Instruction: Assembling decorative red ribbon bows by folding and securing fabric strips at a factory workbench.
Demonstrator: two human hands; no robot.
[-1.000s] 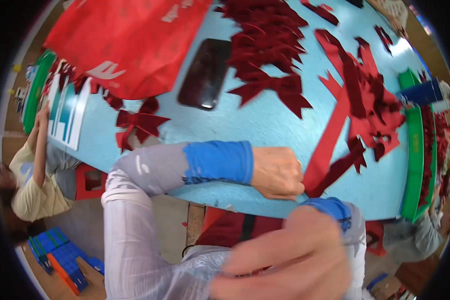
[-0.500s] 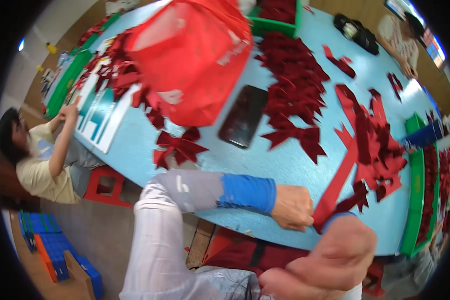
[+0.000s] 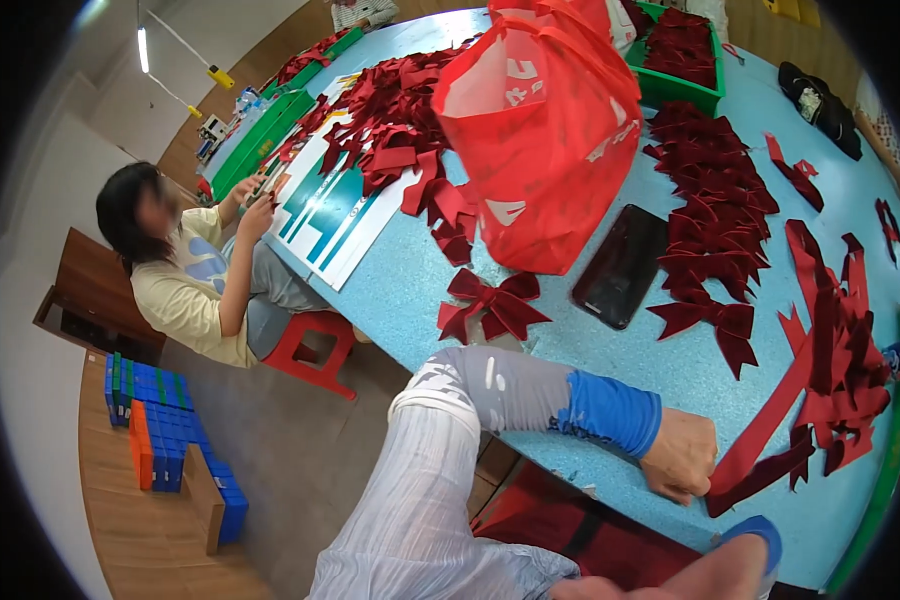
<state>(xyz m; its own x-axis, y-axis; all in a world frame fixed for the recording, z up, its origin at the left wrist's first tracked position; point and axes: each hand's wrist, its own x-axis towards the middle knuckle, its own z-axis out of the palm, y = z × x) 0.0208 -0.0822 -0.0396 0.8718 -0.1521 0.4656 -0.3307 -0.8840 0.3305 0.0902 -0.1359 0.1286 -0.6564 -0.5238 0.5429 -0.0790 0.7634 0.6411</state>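
Note:
My left hand [image 3: 682,455] is closed in a fist over the table's near edge, its arm in a grey and blue sleeve. The fist meets the fold of a dark red ribbon [image 3: 760,445], which runs up to a heap of loose ribbon strips [image 3: 842,360] on the right. What the fingertips do is hidden behind the knuckles. Low in the picture, my right hand [image 3: 685,582] lies close to my body, a blue cuff at its wrist. The lower edge cuts it off, so its grip cannot be made out. A finished red bow [image 3: 492,303] rests beyond my left forearm.
On the blue table [image 3: 570,385] stand a red bag [image 3: 545,150], a black phone [image 3: 622,265], a row of red bows [image 3: 712,200] and a green crate [image 3: 678,88] of bows. At left, a co-worker [image 3: 195,265] sits on a red stool [image 3: 315,345], handling something small.
The view has swung left, so the table things sit farther right and lower. My right hand has dropped toward the lower edge; my left fist stays at the ribbon.

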